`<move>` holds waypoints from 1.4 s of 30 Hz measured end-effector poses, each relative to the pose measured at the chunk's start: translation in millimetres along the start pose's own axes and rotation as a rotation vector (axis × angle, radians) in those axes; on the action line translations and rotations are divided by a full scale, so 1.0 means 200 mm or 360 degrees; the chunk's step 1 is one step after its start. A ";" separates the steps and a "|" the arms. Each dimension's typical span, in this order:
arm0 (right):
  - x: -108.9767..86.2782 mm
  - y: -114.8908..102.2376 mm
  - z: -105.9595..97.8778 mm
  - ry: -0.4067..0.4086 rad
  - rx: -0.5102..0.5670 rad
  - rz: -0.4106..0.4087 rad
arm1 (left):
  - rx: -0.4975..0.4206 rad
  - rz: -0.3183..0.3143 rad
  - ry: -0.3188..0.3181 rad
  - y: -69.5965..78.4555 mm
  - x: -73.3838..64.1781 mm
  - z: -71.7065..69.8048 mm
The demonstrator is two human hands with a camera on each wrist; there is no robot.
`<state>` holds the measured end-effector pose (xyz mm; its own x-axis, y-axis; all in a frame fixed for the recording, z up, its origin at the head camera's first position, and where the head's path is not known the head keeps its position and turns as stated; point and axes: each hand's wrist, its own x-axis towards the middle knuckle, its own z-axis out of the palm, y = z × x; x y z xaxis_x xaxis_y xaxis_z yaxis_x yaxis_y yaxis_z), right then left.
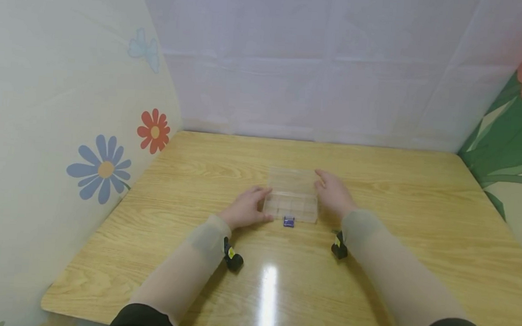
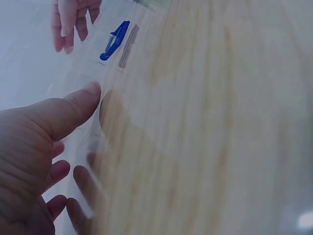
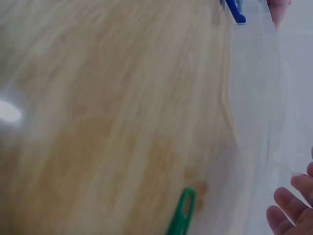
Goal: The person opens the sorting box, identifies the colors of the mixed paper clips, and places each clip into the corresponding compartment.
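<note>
A clear plastic compartment box (image 1: 300, 212) lies on the table with its lid (image 1: 292, 180) raised at the far side. On its near edge is a blue latch (image 1: 289, 222), which also shows in the left wrist view as a blue clip (image 2: 115, 41). My left hand (image 1: 248, 209) holds the box's left end, thumb at the near corner and fingertips toward the hinge. At the lid's right edge is my right hand (image 1: 334, 192), its fingers loosely extended. The fingertips (image 3: 286, 203) of that hand show beside the clear plastic in the right wrist view.
The wooden table (image 1: 189, 179) meets a white wall sheet (image 1: 291, 86) at the back. Patterned panels (image 1: 105, 169) flank it. A black wrist camera (image 1: 233, 260) hangs under the left wrist, another (image 1: 339, 246) under the right. A green strip (image 3: 182, 213) pokes into the right wrist view.
</note>
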<state>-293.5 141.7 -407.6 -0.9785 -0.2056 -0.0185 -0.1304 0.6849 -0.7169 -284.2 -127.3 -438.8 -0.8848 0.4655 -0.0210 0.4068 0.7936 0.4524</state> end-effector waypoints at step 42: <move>0.05 0.06 0.04 -0.0175 0.0136 0.0113 | -0.0051 0.0117 -0.0064 -0.07 0.00 0.03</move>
<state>-303.0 141.6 -422.5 -0.9608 -0.2369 -0.1441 -0.0425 0.6393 -0.7678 -288.1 -135.5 -450.7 -0.8427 0.5379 -0.0221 0.4623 0.7441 0.4823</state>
